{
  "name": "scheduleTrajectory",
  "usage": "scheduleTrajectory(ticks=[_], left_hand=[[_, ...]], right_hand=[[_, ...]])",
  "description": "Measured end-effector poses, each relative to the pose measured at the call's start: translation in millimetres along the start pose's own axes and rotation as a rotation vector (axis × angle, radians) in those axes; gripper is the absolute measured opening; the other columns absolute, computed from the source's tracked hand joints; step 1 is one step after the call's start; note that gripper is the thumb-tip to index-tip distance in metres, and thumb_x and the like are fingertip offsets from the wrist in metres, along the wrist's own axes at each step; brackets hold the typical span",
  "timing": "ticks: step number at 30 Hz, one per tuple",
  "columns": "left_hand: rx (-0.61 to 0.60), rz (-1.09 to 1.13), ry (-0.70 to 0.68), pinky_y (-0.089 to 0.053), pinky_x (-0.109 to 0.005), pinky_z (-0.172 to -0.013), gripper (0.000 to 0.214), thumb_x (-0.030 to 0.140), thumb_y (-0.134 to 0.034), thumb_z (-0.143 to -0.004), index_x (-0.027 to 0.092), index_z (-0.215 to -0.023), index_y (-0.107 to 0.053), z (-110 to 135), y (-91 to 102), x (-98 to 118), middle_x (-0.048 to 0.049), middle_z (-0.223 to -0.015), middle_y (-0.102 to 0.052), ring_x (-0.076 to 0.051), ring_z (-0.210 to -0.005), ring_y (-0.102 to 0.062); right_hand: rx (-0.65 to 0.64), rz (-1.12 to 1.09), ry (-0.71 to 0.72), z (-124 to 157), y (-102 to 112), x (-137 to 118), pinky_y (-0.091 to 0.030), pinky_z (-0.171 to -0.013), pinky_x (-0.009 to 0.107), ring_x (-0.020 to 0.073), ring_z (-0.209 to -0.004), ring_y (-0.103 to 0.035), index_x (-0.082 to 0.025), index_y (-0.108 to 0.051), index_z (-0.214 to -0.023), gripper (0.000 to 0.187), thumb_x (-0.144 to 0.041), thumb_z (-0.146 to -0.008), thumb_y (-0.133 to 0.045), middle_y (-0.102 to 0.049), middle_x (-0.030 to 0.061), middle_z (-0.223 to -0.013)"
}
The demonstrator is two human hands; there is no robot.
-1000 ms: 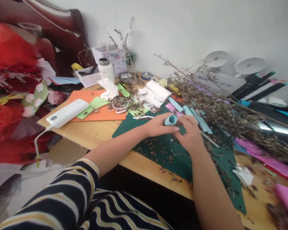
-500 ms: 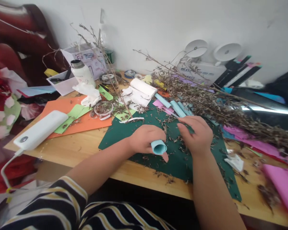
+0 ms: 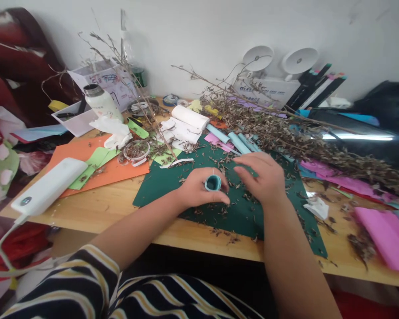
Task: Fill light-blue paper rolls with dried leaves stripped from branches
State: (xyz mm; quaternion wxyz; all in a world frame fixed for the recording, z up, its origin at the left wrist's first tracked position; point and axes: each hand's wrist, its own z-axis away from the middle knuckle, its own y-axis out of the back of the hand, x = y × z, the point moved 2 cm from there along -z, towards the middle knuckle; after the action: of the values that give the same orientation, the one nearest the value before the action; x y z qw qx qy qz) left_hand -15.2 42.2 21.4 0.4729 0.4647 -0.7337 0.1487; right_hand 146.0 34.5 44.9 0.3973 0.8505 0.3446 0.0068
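A rolled light-blue paper tube [image 3: 213, 183] stands roughly upright in my left hand [image 3: 197, 188], its open end facing up. My left fingers wrap round it, while the thumb stretches out along the near side. To the right, my right hand [image 3: 264, 177] hovers over the green cutting mat [image 3: 173, 177] with thumb and fingers apart and nothing visible between them. Dry leaf crumbs [image 3: 219, 206] lie scattered on the mat below both hands. Beyond my right hand are several more blue paper rolls [image 3: 239, 142] and a pink paper piece [image 3: 216, 141].
Dried leafy branches [image 3: 272, 117] spread across the back and right. At the left are a white power bank [image 3: 49, 184], orange paper [image 3: 119, 170], a small clear dish [image 3: 137, 151] and a white bottle [image 3: 101, 102]. A white paper roll [image 3: 190, 118] lies behind the mat; pink paper [image 3: 385, 239] sits right.
The view has shifted a little. In my left hand the tube has turned so its opening points more upward, and the left thumb now reaches out beside it. My right hand remains beside it, apart.
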Motion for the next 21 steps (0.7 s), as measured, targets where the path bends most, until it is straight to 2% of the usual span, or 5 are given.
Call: scheduleTrajectory(ticks=[4,10,12,16,21], left_hand=[[0.168,0.293,0.103,-0.05,-0.027,-0.061,0.037,0.043,-0.063,-0.066,0.017,-0.085,-0.045,0.0,-0.5,-7.4,-0.0035,-0.083,-0.06,-0.013,-0.066,-0.062],[0.345,0.014,0.152,-0.044,-0.024,-0.061,0.033,0.044,-0.063,-0.065,0.016,-0.072,-0.046,-2.6,12.0,-12.4,0.0006,-0.069,-0.053,-0.01,-0.064,-0.054],[0.418,-0.101,0.181,-0.041,-0.023,-0.058,0.032,0.046,-0.059,-0.068,0.017,-0.07,-0.044,-3.8,17.8,-13.8,0.0022,-0.064,-0.048,-0.009,-0.06,-0.048],[0.453,-0.198,0.162,-0.038,-0.024,-0.057,0.034,0.051,-0.051,-0.072,0.018,-0.076,-0.044,-4.9,22.0,-17.4,0.002,-0.065,-0.045,-0.009,-0.059,-0.043],[0.288,-0.154,0.003,-0.04,-0.029,-0.065,0.04,0.055,-0.032,-0.08,0.018,-0.087,-0.044,-2.5,12.8,-14.7,-0.002,-0.071,-0.049,-0.013,-0.066,-0.045]], right_hand=[[-0.039,0.036,-0.152,-0.3,2.3,7.0,-0.045,-0.071,0.033,0.0191,-0.077,-0.058,-0.02,-0.062,-0.084,0.025,-0.034,-0.08,-0.042,-0.065,0.0057,-0.078],[-0.709,0.066,-0.418,5.3,-13.0,15.8,-0.033,-0.042,0.023,0.0136,-0.048,-0.052,-0.024,-0.06,-0.089,0.029,-0.045,-0.074,-0.048,-0.062,0.0006,-0.064],[-0.812,0.09,-0.497,9.0,-9.3,20.3,-0.032,-0.041,0.023,0.0136,-0.049,-0.053,-0.024,-0.059,-0.092,0.033,-0.048,-0.071,-0.05,-0.063,0.001,-0.067],[-0.701,0.274,-0.691,19.8,19.2,29.6,-0.036,-0.046,0.026,0.0189,-0.06,-0.057,-0.024,-0.054,-0.104,0.044,-0.052,-0.071,-0.047,-0.064,0.0048,-0.083],[-0.601,0.446,-0.768,43.9,53.3,33.6,-0.042,-0.063,0.036,0.0273,-0.082,-0.057,-0.021,-0.051,-0.111,0.051,-0.053,-0.073,-0.042,-0.057,0.0128,-0.105]])
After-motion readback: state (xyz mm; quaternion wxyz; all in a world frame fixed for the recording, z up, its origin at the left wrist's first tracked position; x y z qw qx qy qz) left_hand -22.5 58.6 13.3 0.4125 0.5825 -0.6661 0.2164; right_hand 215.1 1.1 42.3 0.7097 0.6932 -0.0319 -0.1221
